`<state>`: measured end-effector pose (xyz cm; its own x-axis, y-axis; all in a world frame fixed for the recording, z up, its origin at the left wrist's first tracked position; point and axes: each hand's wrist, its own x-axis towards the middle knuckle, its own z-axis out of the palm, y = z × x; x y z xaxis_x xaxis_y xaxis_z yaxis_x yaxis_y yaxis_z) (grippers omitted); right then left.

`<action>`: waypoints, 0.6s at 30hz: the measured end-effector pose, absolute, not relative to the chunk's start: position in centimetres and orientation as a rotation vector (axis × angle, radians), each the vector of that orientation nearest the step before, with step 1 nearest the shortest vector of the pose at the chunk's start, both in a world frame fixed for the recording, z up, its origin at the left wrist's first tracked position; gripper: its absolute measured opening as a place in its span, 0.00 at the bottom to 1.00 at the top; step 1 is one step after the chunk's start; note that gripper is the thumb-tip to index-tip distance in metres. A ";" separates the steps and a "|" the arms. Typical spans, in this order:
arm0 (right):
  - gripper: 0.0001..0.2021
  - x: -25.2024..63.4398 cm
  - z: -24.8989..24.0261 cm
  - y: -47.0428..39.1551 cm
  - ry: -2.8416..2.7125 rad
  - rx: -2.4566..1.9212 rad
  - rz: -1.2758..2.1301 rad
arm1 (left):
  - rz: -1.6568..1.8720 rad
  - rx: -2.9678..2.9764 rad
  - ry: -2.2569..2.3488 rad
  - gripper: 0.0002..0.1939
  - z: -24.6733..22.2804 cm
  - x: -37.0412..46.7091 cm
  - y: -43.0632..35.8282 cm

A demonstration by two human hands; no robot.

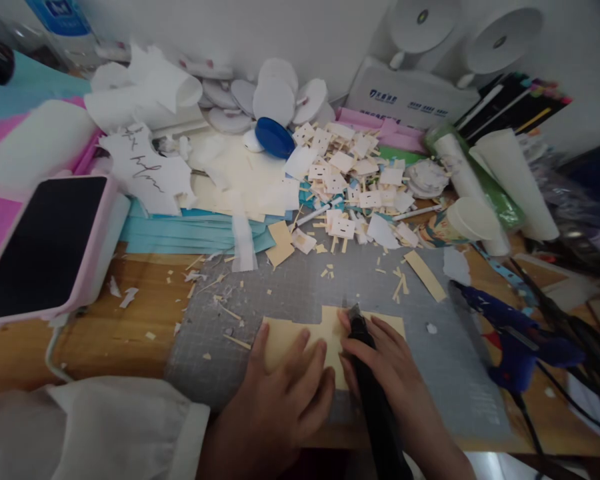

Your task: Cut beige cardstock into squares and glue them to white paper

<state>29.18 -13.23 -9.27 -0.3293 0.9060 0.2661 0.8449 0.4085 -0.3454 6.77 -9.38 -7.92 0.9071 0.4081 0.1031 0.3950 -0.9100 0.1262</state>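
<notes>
A sheet of cream card [300,333] with a stepped top edge lies on the grey cutting mat [215,373]. My left hand [290,393] rests on its left part, fingers spread and pressing down. Wrapped around a black utility knife [367,380], my right hand [385,367] is closed near the card's right side. The knife's blade tip points away from me at the card's upper edge. I cannot tell whether the blade touches the card. Small cream strips and paper scraps are scattered on the mat beyond both hands.
A pile of small white paper figures with drawn faces [343,173] lies behind the mat. A blue glue gun [520,333] with a cord lies at right, near a paper cup [470,220]. At left stands a phone in a pink case [45,240]. Blue paper sheets [190,230] are stacked behind.
</notes>
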 end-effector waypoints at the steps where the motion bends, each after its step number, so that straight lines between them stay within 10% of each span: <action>1: 0.13 29.2 -9.3 -13.2 -2.258 -1.493 0.199 | 0.192 2.964 0.630 0.20 -7.9 6.8 -9.4; 18: 0.12 29.1 -9.3 -13.2 -2.254 -1.530 0.189 | 0.200 2.951 0.583 0.20 -8.2 6.7 -9.4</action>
